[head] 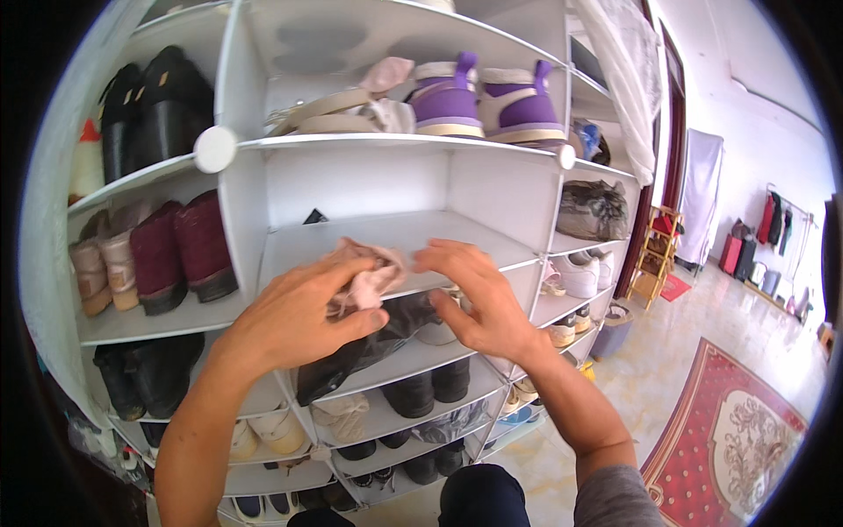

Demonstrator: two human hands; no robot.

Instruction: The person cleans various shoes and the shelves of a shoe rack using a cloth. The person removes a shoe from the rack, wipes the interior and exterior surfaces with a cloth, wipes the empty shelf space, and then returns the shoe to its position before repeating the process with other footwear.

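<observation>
A crumpled pale pink cloth (369, 273) is in my left hand (283, 319), held between thumb and fingers in front of a middle compartment of the white shoe rack (395, 138). To its right, my right hand (481, 303) has its fingers curved and apart, with nothing in them. The compartment's grey shelf board (408, 240) lies just behind both hands. A small black triangular piece (316, 216) shows at its back left. Below the hands, a black plastic bag (369, 349) hangs over a shelf edge, next to a pale shoe (438, 332) partly hidden by my right hand.
Purple and white sneakers (448, 105) and beige strapped sandals (336, 115) stand above. Burgundy boots (158, 257) are at left. A tied plastic bag (593, 211) fills a right compartment. A sheer curtain (625, 79) hangs at the rack's right; a red patterned rug (731, 435) lies on the floor.
</observation>
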